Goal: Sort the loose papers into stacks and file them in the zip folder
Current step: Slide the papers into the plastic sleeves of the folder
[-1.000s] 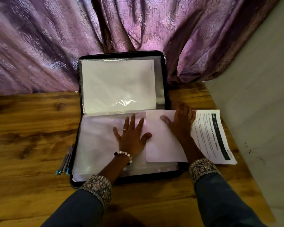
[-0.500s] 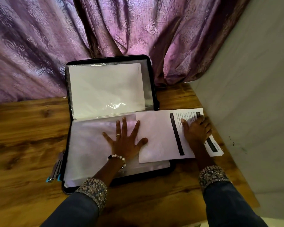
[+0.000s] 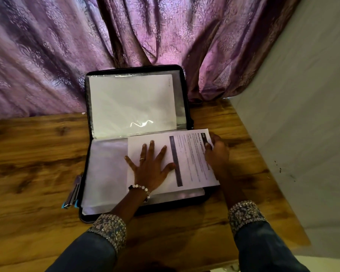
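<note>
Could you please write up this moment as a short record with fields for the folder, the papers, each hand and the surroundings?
folder: black zip folder lying open on the wooden table, clear plastic sleeves inside
papers: white printed sheets overlapping on the near half's right side, jutting past its right edge
left hand: left hand flat with fingers spread, pressing the sheets
right hand: right hand gripping the sheets' right edge
surroundings: purple patterned curtain behind; pens left of folder
</note>
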